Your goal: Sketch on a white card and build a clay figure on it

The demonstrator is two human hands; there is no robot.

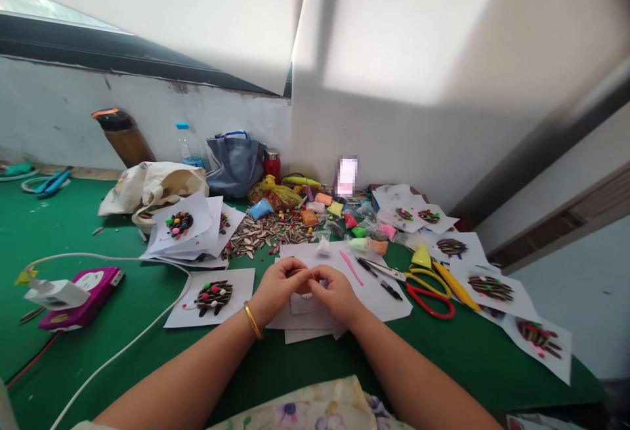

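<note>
My left hand [281, 287], with a gold bangle on its wrist, meets my right hand [335, 293] at the fingertips above white paper [388, 308]. Both hands are closed in a pinch, and whatever lies between the fingers is hidden or too small to name. Just below the fingers a bit of white shows. Right of my hands lie a pink strip [351, 268], a black pen [378, 278] and scissors [418, 280] with yellow and red handles. To the left, a paper card [241, 289] bears sunflower seeds dotted with coloured balls.
Sunflower seeds [251, 236] are heaped behind my hands, beside packets of coloured clay [310, 218]. Finished-looking seed cards [492, 287] line the right edge. A purple power strip [83, 299] and white cable [147, 335] lie left. Bags, bottles and a lit phone [347, 176] stand along the wall.
</note>
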